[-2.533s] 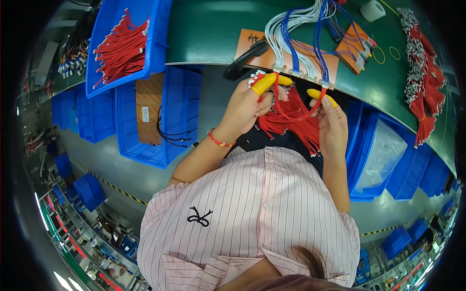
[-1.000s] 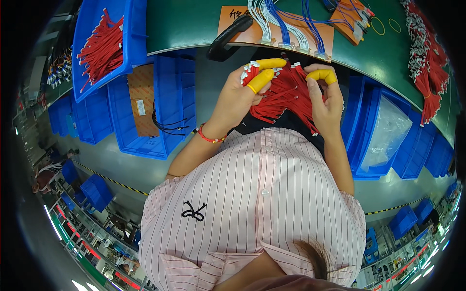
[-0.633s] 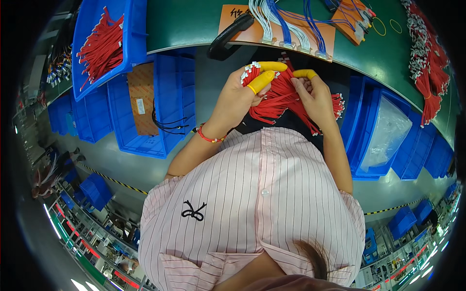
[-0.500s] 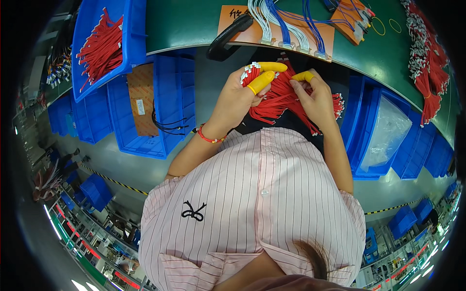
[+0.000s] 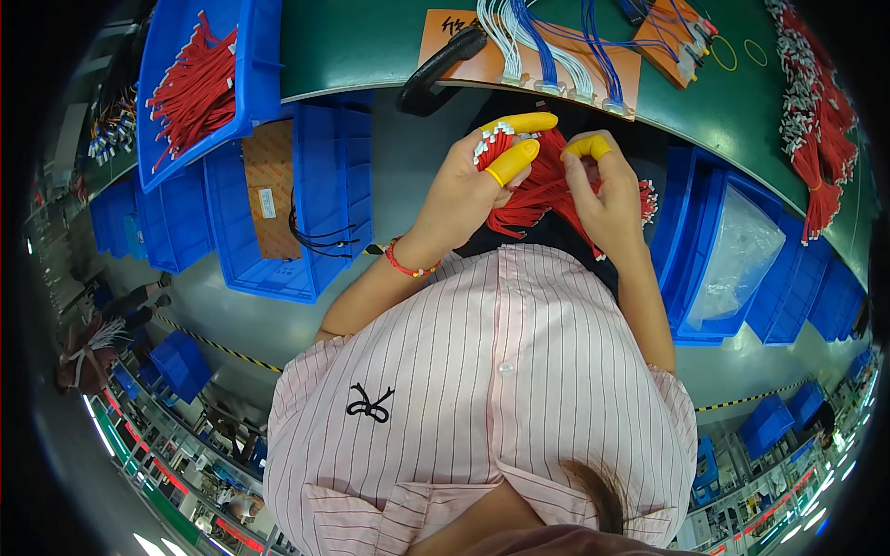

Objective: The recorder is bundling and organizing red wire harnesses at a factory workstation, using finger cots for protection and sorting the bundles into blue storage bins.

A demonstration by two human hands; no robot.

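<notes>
At far left, a blue bin (image 5: pixel 266 83) of red cables sits just as it did a second ago. The left hand (image 5: pixel 464 190) has shifted slightly right, toward the other; it grips a bundle of white-ended red cables (image 5: pixel 495 145) against its palm, thumb and forefinger in yellow finger cots (image 5: pixel 512 163) pointing right. Just below and right, the loose red cable pile (image 5: pixel 533 199) lies over the lap, below the tabletop (image 5: pixel 352 56). The right hand (image 5: pixel 607 190), lately at the connectors on the orange wiring board (image 5: pixel 487 67), now bends over that pile, so the work appears to centre on the cables instead. Its wrist is raised, thumb and covered forefinger brought together at the cables' upper end; whether these fingers pinch one cannot be told.
</notes>
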